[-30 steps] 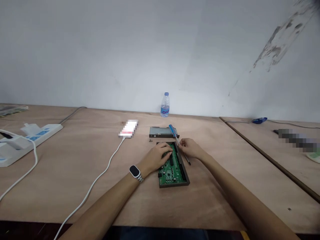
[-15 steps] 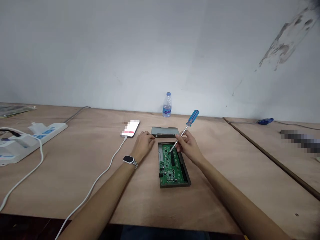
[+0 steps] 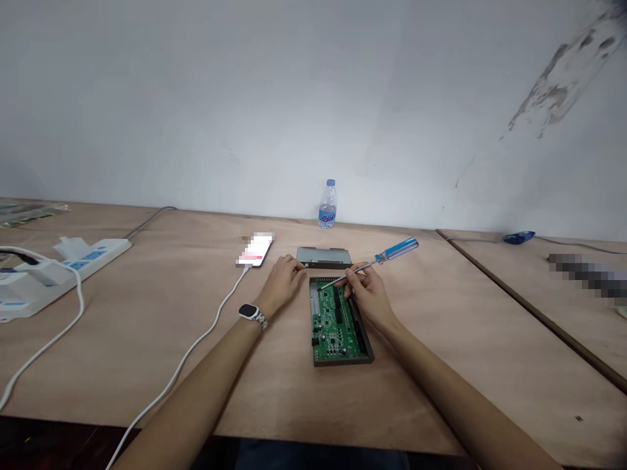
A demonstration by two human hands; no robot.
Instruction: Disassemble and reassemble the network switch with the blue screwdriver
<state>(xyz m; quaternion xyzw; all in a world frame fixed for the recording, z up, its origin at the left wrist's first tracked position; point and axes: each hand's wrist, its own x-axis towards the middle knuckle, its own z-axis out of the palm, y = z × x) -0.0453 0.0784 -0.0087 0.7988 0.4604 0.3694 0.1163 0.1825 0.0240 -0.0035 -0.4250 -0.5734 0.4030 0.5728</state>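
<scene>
In my right hand [image 3: 367,292] is a blue-handled screwdriver [image 3: 398,250], gripped by its metal shaft. It slants down to the left, its tip over the upper left part of a green circuit board [image 3: 330,326]. The board lies in a dark shallow casing [image 3: 345,363] on the table. My left hand [image 3: 283,284] rests on the tabletop, fingers loosely stretched and holding nothing. Its fingertips are close to the left corner of a grey metal cover [image 3: 323,256] lying behind the casing; whether they touch it I cannot tell.
A water bottle [image 3: 327,207] stands by the wall. On the left lie a phone [image 3: 257,251] with a white cable [image 3: 196,344] and a power strip [image 3: 100,254] with plugs. To the right are a table seam [image 3: 519,300], a blue object [image 3: 519,237] and a blurred dark item [image 3: 588,274].
The screwdriver has tilted lower, its handle swinging right and down. Its tip has moved left and away from me over the board. My left hand has stayed almost still.
</scene>
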